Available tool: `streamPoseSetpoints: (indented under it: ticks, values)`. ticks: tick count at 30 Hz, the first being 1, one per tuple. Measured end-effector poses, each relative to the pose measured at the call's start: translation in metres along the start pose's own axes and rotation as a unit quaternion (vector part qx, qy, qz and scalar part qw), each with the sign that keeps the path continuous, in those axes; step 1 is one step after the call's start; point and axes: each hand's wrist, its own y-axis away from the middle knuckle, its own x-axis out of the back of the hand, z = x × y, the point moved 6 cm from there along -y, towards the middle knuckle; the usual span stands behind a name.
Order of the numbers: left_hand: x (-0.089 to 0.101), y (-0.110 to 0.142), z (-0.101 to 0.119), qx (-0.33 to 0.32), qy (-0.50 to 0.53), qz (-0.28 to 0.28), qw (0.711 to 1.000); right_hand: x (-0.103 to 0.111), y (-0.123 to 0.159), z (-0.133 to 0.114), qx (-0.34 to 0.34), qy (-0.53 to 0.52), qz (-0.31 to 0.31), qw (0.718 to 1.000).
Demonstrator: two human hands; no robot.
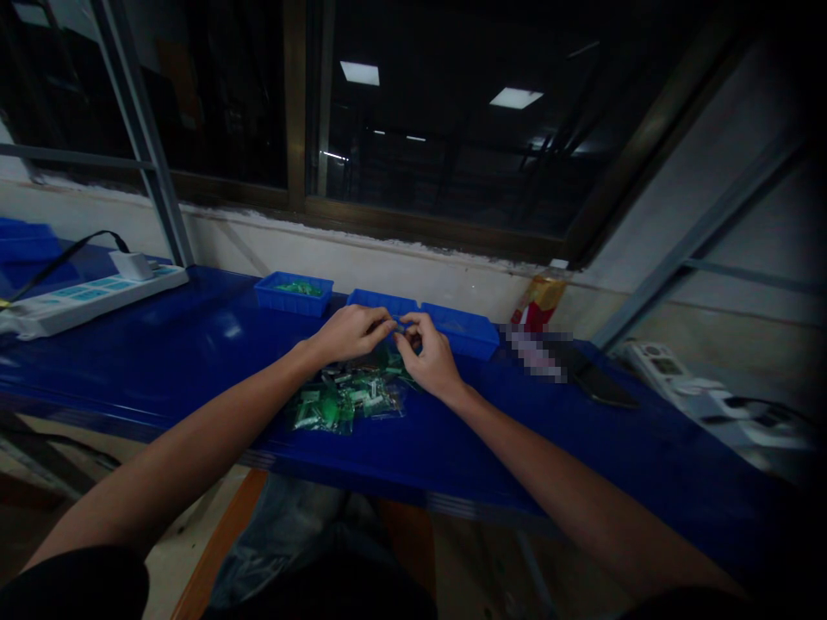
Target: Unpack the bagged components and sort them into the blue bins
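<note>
My left hand (354, 332) and my right hand (427, 355) meet above the table, thumbs and fingers pinched close together. Something small sits between the fingertips, too dark and tiny to name. Below them lies a heap of small clear packets (349, 398) with green and pale pieces inside. Just behind my hands stand a blue bin (462, 329) and a second blue bin (381, 299), both partly covered by my hands. A smaller blue tray (294, 297) with green pieces in it is farther left.
A white power strip (96, 301) with a plug lies at the left on the blue table (213, 344). To the right are a dark phone (600, 379), a red and gold packet (541, 303) and another power strip (698, 387). A wall and window bound the back.
</note>
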Motion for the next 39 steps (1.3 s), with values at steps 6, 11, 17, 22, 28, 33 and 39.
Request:
streamPoseSetpoints:
  ticks: [6, 11, 17, 22, 28, 33, 39]
  values:
    - [-0.0005, -0.0002, -0.0021, 0.002, -0.013, -0.006, 1.0, 0.0012, -0.0011, -0.0001, -0.001, 0.015, 0.006, 1.0]
    - [0.001, 0.0014, -0.0027, 0.018, 0.037, -0.003, 0.999, 0.0045, -0.002, 0.0015, -0.012, 0.047, 0.019, 0.999]
    - [-0.001, 0.0016, -0.001, -0.007, 0.054, 0.005, 0.998, 0.0055, -0.0025, 0.002, -0.029, 0.054, 0.009, 0.998]
    - [-0.001, 0.0008, -0.0038, 0.005, 0.031, 0.017, 0.999, 0.0034, -0.0012, 0.0042, -0.032, 0.037, 0.004, 0.999]
    - [0.0014, 0.0002, -0.0036, 0.016, 0.014, 0.016, 1.0, 0.0047, -0.0001, 0.0011, -0.006, 0.014, 0.026, 1.0]
    - [0.001, 0.0005, -0.0029, 0.017, 0.016, 0.002, 1.0, 0.0079, -0.0012, -0.0012, -0.006, 0.04, 0.036, 0.999]
    - [-0.0002, 0.001, 0.0013, -0.017, 0.044, 0.003, 0.999, 0.0089, -0.0024, -0.0012, -0.015, 0.06, 0.022, 0.998]
